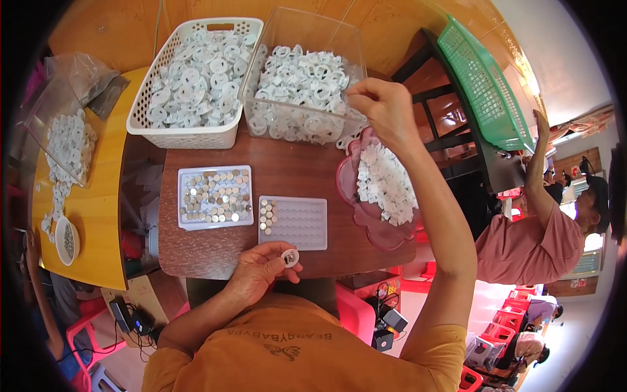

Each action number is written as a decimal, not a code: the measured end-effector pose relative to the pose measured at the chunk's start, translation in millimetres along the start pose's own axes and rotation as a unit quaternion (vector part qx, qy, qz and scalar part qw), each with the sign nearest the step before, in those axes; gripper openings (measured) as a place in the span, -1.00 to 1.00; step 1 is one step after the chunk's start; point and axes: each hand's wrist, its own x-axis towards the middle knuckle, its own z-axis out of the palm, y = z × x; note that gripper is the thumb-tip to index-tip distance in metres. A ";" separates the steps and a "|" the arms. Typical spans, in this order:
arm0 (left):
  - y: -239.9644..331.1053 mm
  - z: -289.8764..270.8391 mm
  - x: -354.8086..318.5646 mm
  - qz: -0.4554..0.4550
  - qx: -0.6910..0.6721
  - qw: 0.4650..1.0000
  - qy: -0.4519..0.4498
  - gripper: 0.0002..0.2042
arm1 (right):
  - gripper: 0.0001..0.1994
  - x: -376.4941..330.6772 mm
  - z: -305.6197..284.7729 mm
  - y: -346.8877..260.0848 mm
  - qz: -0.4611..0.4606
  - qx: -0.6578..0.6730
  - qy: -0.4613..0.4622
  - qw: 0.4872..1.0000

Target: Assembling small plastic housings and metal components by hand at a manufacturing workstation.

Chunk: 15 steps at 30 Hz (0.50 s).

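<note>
My left hand (253,273) is closed at the table's near edge, pinching a small round white plastic part (290,258) with metal in its middle. My right hand (390,112) is raised at the right side of a clear plastic bin (313,25), fingers pinched together; what they hold, if anything, is hidden. White plastic parts (300,75) fill that bin. Below my right forearm, a pink flower-shaped tray (372,228) bears small white pieces (385,183). Beyond my left hand lies a white tray (300,227) with several round metal discs (266,212) along its left side.
Another white tray (215,227) holds many discs. Behind it stands a white basket (186,139) full of round parts. On the left, a yellow table (98,215) bears more parts and a bowl (67,251). A person (529,242) stands right, beside a green basket (486,91).
</note>
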 end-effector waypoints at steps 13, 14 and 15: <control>-5.3 7.3 19.2 0.008 0.013 0.999 0.038 -0.74 | -0.91 80.4 67.0 41.2 -0.075 -0.388 -0.149 0.906; -4.8 7.3 19.5 0.009 0.012 0.999 0.038 -0.74 | -0.91 81.1 70.3 43.9 -0.076 -0.388 -0.150 0.906; -3.9 7.5 20.9 0.009 0.014 0.999 0.034 -0.74 | -0.92 81.9 72.8 45.0 -0.070 -0.373 -0.147 0.913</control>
